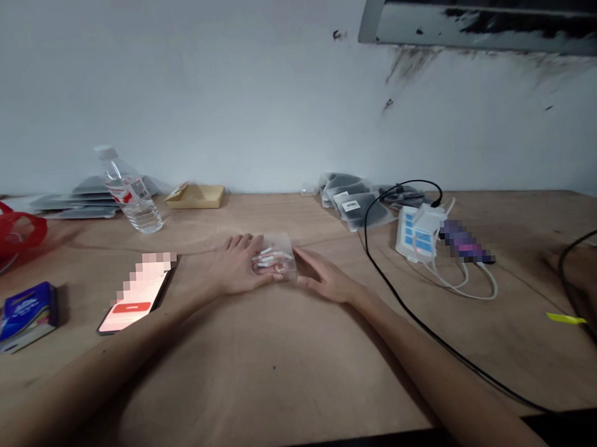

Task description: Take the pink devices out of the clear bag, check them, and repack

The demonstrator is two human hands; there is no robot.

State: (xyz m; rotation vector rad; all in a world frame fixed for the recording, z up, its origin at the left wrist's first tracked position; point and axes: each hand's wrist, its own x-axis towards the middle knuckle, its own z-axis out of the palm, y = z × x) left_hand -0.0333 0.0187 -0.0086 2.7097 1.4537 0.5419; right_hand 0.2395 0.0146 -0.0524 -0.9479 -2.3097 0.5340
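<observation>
A small clear plastic bag (276,255) with white cable pieces inside lies on the wooden table (286,371) between my hands. My left hand (236,265) lies flat beside and partly under the bag, fingers stretched out toward it. My right hand (326,279) rests on the table at the bag's right edge, fingers together and touching the plastic. Whether either hand grips the bag is unclear.
A phone (135,295) with a lit screen lies left of my left arm. A blue box (26,316), a red bag (3,232), a water bottle (131,192) and a cardboard tray (196,197) stand at the left. A white charger (418,234), packets (350,197) and a black cable (408,311) lie at the right.
</observation>
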